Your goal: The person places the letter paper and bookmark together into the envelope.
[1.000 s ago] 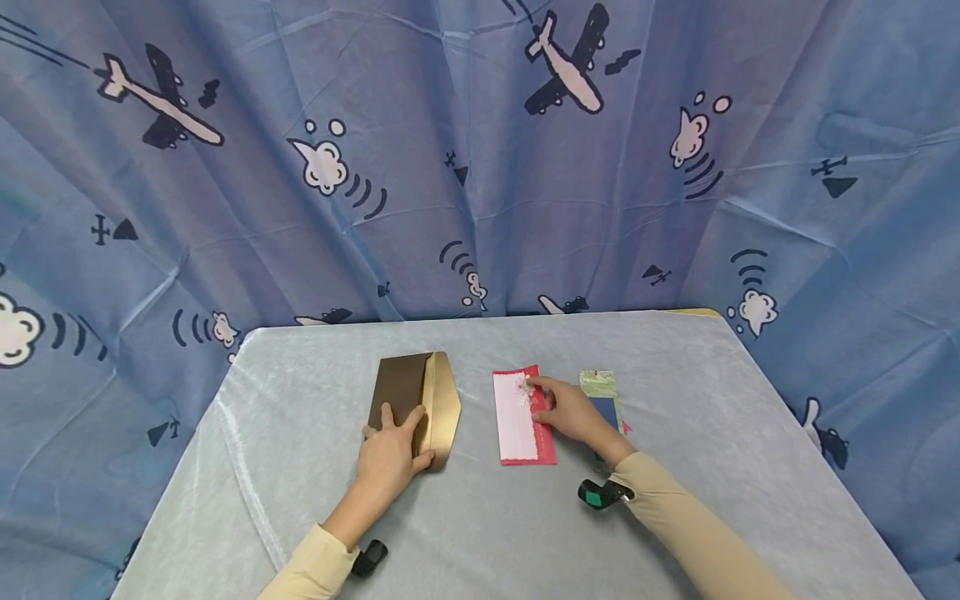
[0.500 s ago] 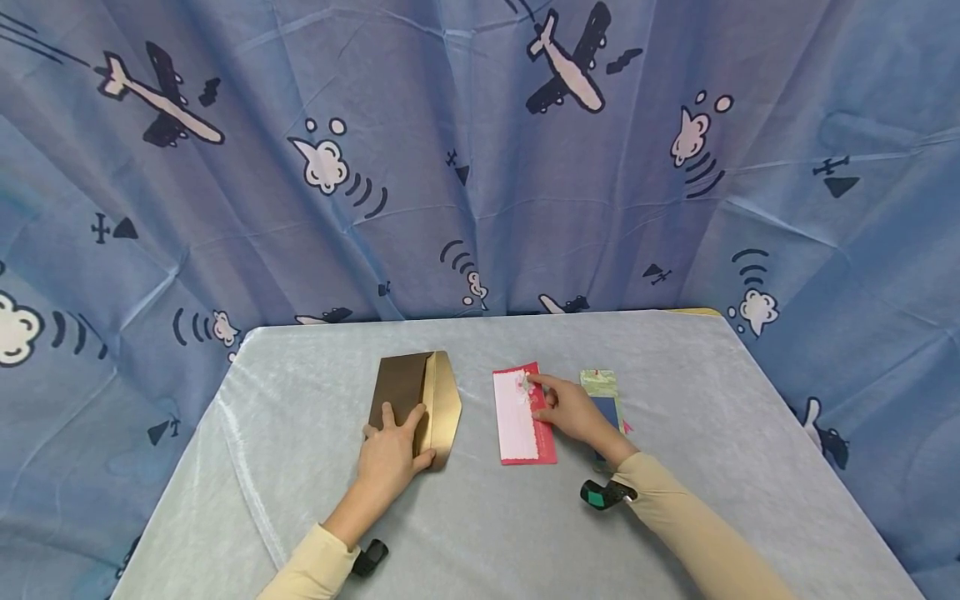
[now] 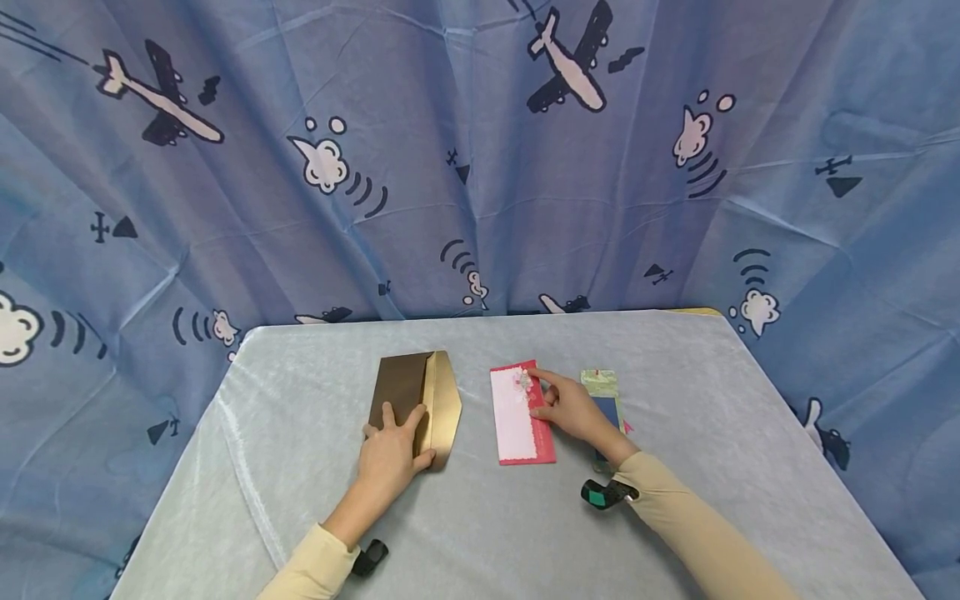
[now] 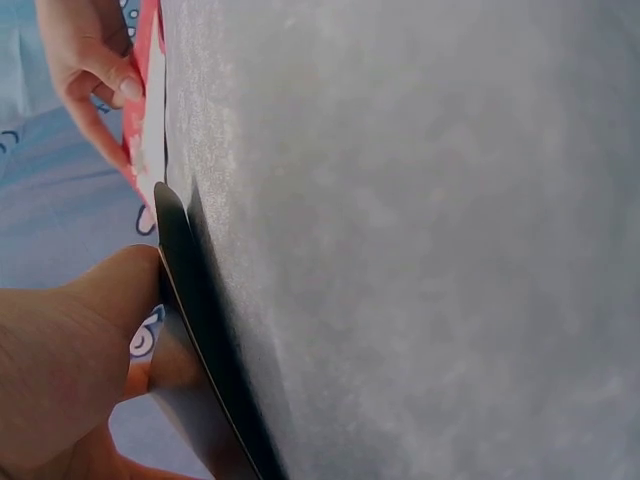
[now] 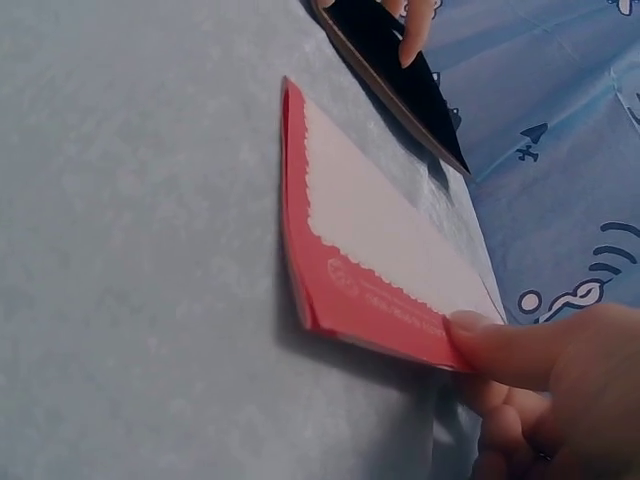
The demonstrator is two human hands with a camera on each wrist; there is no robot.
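Note:
A brown envelope [image 3: 401,384] with its gold flap [image 3: 444,408] folded out to the right lies on the left part of the table. My left hand [image 3: 390,454] rests on it with spread fingers, the thumb reaching over the flap's lower end. Right of the envelope is a red and pale pink greeting card [image 3: 514,421] with a flower decoration near its top. My right hand [image 3: 567,406] pinches the card's right edge, thumb on its upper face in the right wrist view. There the card [image 5: 370,215] looks folded and its near edge casts a shadow on the cloth.
Beneath and behind my right hand lie a green card [image 3: 598,382] and a dark blue one [image 3: 607,408], partly hidden, with a small pink tip showing. A pale grey cloth covers the table [image 3: 480,533]. Behind its far edge hangs a blue curtain [image 3: 405,233] with airplanes.
The red card and my right hand have shifted very slightly left and away from me. My left hand and the envelope have not visibly moved.

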